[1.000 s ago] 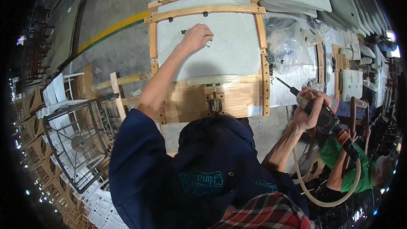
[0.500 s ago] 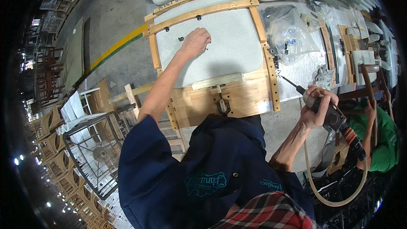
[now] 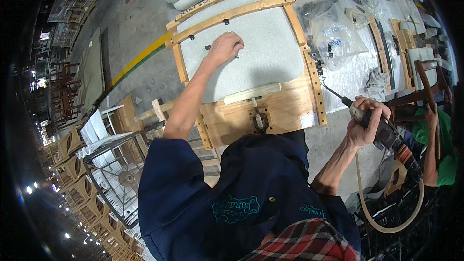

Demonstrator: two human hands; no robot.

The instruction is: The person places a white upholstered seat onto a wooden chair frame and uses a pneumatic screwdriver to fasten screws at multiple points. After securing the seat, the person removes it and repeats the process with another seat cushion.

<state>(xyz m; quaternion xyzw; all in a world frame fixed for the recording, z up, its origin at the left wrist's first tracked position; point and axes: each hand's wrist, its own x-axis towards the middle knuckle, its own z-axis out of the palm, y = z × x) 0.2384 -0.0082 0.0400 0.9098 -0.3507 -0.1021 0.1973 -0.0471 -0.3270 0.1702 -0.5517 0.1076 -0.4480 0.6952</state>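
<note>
A pale grey upholstered seat panel (image 3: 270, 34) lies in a wooden jig (image 3: 315, 87). Over the panel, my left hand (image 3: 224, 48) is closed with its fingers curled down; what they hold, if anything, is hidden. A tiny dark screw-like piece (image 3: 237, 57) shows beside it. Small black brackets (image 3: 226, 21) sit along the panel's far side, and another black piece (image 3: 208, 47) is just left of my hand. To the right of the jig, my right hand (image 3: 365, 128) grips an air screwdriver (image 3: 384, 133), its long bit pointing toward the jig's right rail.
A toggle clamp (image 3: 258, 121) with a padded bar (image 3: 252, 93) stands at the jig's near side. Right of it are loose black screws and a clear plastic bag (image 3: 333, 41). A hose (image 3: 362, 198) loops below the screwdriver. A co-worker in green (image 3: 442, 155) handles a chair frame at far right.
The view has shifted slightly, moving the jig a little right in the picture. My left hand stays over the panel and my right hand keeps hold of the screwdriver.
</note>
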